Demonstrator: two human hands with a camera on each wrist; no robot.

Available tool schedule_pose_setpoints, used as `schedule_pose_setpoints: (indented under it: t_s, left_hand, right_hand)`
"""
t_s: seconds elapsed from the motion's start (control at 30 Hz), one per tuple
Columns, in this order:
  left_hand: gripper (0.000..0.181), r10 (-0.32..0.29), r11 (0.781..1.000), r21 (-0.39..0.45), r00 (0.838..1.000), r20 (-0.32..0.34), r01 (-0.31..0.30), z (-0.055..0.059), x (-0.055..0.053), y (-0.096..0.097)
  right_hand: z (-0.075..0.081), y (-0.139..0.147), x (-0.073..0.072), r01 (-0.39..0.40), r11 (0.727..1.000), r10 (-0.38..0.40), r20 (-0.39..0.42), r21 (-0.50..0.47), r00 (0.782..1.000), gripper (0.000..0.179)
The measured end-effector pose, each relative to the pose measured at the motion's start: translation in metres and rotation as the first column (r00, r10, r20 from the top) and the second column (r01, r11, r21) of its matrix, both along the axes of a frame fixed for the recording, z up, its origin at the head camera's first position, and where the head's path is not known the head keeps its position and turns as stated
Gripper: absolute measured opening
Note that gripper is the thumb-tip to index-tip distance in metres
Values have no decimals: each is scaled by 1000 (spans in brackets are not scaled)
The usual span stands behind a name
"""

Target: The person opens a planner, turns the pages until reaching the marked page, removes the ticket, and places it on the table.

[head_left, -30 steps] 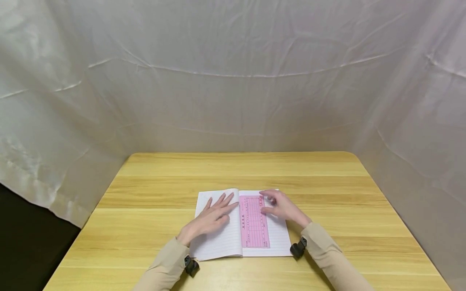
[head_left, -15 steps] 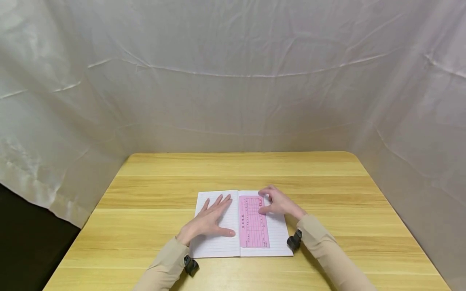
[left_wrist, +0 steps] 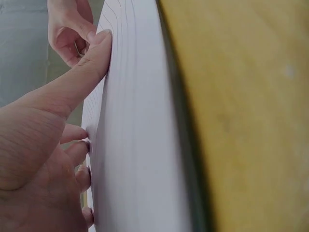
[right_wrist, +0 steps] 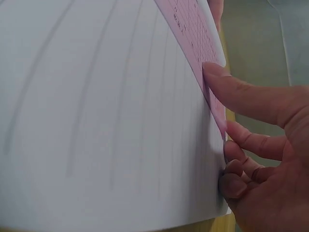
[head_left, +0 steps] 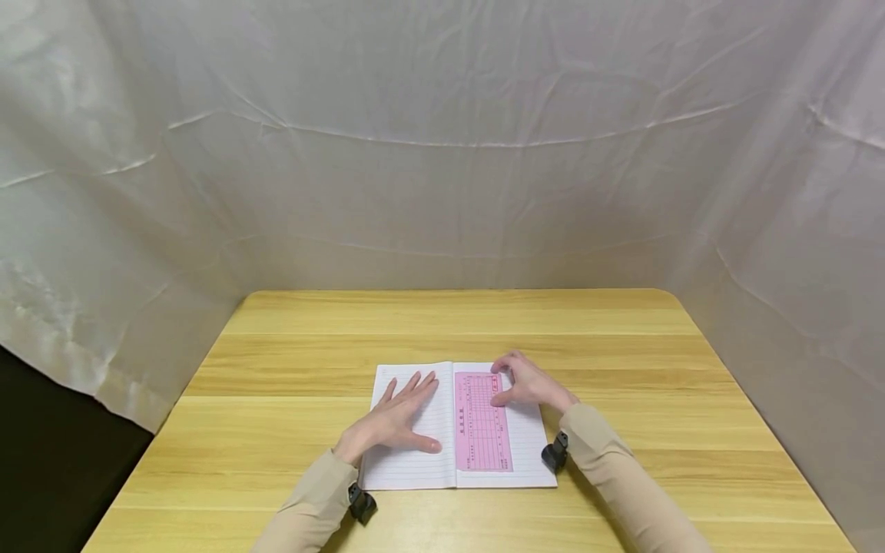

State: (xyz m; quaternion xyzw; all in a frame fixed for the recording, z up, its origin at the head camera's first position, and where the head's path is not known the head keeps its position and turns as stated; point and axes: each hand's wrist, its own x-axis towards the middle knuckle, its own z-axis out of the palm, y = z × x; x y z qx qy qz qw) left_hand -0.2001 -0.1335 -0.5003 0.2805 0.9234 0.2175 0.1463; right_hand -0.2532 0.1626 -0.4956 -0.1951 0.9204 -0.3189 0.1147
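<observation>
A lined notebook (head_left: 528,475) lies open on the table, with a pink printed slip (head_left: 486,453) flat on its right page along the spine. My left hand (head_left: 390,426) rests on the left page with fingers and thumb spread; the left wrist view has its thumb (left_wrist: 87,67) along the paper. At the slip's far right corner is my right hand (head_left: 527,384), bent in a C shape. In the right wrist view its thumb tip (right_wrist: 215,70) touches the slip's long edge, the index fingertip (right_wrist: 234,131) is at the corner, and the other fingers are curled by the page edge.
The wood-patterned table (head_left: 332,322) extends around the notebook. Pale fabric sheeting (head_left: 442,192) hangs behind and at both sides. A small black camera sits on each wrist, and a dark area (head_left: 55,461) lies beyond the table's left edge.
The left page has flattened under my left hand, whose thumb has swung outward and nearer the front edge. My right wrist has shifted slightly left; its fingertips stay at the slip, which has not moved.
</observation>
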Motion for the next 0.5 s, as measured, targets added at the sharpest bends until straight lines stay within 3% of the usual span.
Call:
schedule_pose_setpoints:
  t_s: [0.3, 0.5]
  left_hand:
    - [111, 3, 1000, -7, 1000, 10, -3, -1, -1, 1]
    - [111, 2, 1000, 4, 1000, 15, -2, -2, -2, 0]
  right_hand:
    - [3, -3, 1, 24, 999, -24, 16, 30, 1000, 43]
    - [1, -5, 0, 33, 999, -34, 18, 35, 999, 44]
